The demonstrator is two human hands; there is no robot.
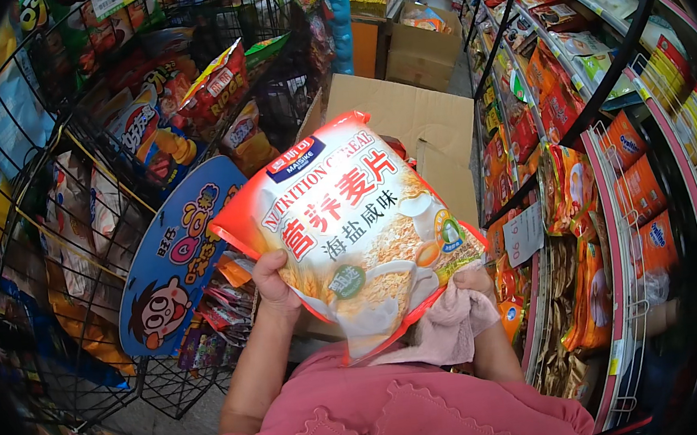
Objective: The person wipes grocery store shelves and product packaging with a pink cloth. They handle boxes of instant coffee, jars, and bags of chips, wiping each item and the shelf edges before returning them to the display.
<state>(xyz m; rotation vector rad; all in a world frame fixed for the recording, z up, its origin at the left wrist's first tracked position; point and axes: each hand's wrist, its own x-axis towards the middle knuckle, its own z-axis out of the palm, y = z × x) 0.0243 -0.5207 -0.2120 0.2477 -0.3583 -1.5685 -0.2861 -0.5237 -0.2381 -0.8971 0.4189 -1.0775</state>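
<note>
A large red-and-white bag of cereal [350,230] is held up in front of my chest, tilted, with its printed front facing me. My left hand [277,282] grips its left edge, the thumb lying on the front. At the lower right corner, my right hand [475,284] holds the bag together with a pale pink cloth [452,327]. The cloth hangs down below that hand and partly behind the bag. Fingers of both hands behind the bag are hidden. Beyond the bag stands an open cardboard box [400,100], its inside mostly covered by the bag.
Black wire racks [82,258] filled with snack bags rise on the left, with a blue cartoon sign [181,260] on one. Shelves [611,292] of packaged goods line the right, bearing a paper price tag [524,235]. Another cardboard box [423,50] stands farther down the aisle.
</note>
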